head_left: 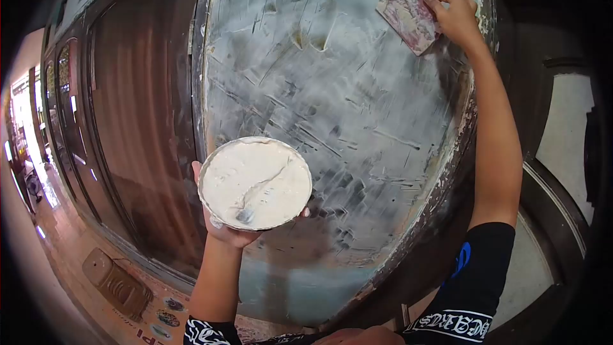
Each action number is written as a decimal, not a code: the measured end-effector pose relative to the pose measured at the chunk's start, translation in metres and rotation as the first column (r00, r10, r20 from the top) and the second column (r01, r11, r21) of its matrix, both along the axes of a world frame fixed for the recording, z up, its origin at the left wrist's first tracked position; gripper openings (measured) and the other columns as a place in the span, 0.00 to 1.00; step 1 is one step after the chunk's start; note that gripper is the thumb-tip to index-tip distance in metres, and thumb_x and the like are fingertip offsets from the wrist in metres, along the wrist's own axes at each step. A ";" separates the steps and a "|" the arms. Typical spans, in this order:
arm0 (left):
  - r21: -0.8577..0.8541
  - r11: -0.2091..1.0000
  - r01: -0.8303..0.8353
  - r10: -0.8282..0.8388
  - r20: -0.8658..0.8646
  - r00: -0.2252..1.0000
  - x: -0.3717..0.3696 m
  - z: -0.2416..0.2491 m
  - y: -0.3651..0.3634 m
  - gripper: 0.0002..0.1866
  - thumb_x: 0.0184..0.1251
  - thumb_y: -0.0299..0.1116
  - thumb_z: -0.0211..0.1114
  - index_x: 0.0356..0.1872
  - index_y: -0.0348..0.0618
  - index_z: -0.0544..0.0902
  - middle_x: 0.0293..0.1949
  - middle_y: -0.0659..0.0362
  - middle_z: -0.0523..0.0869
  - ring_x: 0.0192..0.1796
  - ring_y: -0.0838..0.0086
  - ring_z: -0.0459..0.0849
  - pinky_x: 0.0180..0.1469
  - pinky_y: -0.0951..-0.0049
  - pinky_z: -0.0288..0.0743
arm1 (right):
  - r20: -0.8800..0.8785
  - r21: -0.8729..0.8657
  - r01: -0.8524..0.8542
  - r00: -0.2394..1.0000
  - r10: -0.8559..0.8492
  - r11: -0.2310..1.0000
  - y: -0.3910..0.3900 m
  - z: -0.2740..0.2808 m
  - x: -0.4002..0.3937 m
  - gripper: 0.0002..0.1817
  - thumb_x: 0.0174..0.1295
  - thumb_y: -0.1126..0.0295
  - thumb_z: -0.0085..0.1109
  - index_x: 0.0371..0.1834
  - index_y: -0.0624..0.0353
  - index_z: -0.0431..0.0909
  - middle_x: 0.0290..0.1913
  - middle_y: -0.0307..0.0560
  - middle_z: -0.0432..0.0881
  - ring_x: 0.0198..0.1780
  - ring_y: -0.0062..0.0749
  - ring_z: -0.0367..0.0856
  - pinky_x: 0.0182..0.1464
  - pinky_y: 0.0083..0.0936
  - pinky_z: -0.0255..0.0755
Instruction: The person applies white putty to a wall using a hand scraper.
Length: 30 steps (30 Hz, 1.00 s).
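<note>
My left hand (pixel 233 235) is wrapped under and around a round tub of off-white putty (pixel 262 179), its surface smeared, with a drag mark running across it. Most of that hand's fingers are hidden beneath the tub. At the upper right, my right hand (pixel 454 16) pinches a flat putty scraper (pixel 412 20) coated in whitish and dark-red smears. The scraper lies against or very close to the grey-green wall panel (pixel 332 89), which carries streaks of white filler and dark patches.
Dark wooden doors with a curtain (pixel 137 115) stand to the left. A dark frame with pale panels (pixel 562 128) is on the right. The wall's right edge (pixel 440 198) is rough and chipped. On the floor at lower left lies a brown moulded object (pixel 117 281) beside a printed mat (pixel 169 316).
</note>
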<state>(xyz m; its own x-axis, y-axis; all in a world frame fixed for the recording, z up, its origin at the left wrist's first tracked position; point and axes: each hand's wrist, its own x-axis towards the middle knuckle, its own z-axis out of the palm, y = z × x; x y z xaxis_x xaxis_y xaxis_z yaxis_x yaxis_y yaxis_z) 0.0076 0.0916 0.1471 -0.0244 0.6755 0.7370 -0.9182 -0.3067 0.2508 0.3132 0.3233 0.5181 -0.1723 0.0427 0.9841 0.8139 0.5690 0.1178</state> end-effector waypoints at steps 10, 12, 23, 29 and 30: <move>-0.147 0.981 -0.128 0.117 -0.084 0.990 -0.016 -0.009 -0.006 0.54 0.62 0.82 0.40 0.77 0.47 0.62 0.76 0.46 0.63 0.73 0.40 0.67 0.69 0.34 0.65 | -0.163 -0.106 -0.021 0.987 0.004 0.994 0.000 0.015 0.062 0.23 0.66 0.43 0.59 0.50 0.47 0.89 0.52 0.57 0.85 0.61 0.57 0.73 0.67 0.45 0.63; -0.204 0.970 -0.129 0.130 -0.009 0.991 -0.016 -0.012 -0.003 0.54 0.62 0.82 0.41 0.78 0.49 0.60 0.77 0.44 0.61 0.72 0.34 0.65 0.61 0.25 0.66 | 0.176 0.051 -0.051 0.984 0.041 0.997 0.011 0.004 0.057 0.23 0.66 0.43 0.60 0.49 0.47 0.89 0.55 0.54 0.81 0.65 0.59 0.69 0.68 0.58 0.59; -0.251 0.943 -0.219 0.206 -0.077 0.976 -0.021 -0.025 0.004 0.56 0.59 0.82 0.44 0.80 0.52 0.53 0.79 0.40 0.51 0.70 0.27 0.63 0.54 0.14 0.66 | -0.065 -0.068 0.080 0.994 -0.085 0.994 -0.009 0.012 0.090 0.25 0.64 0.38 0.61 0.51 0.43 0.88 0.59 0.54 0.79 0.65 0.61 0.69 0.63 0.60 0.63; -0.255 0.932 -0.257 0.249 -0.065 0.966 -0.016 -0.026 0.004 0.55 0.60 0.82 0.44 0.79 0.53 0.55 0.78 0.40 0.53 0.69 0.28 0.66 0.52 0.16 0.70 | 0.044 -0.039 0.296 0.955 -0.294 0.954 -0.018 -0.021 0.054 0.21 0.66 0.41 0.60 0.50 0.39 0.89 0.61 0.47 0.75 0.66 0.58 0.66 0.67 0.63 0.56; -0.260 0.935 -0.240 0.231 -0.064 0.971 -0.014 -0.024 0.002 0.54 0.61 0.81 0.43 0.79 0.53 0.55 0.78 0.41 0.54 0.70 0.29 0.65 0.52 0.14 0.68 | -0.043 -0.015 0.386 0.921 -0.386 0.922 -0.018 -0.013 0.058 0.21 0.66 0.40 0.59 0.50 0.37 0.89 0.62 0.47 0.74 0.67 0.58 0.65 0.66 0.63 0.57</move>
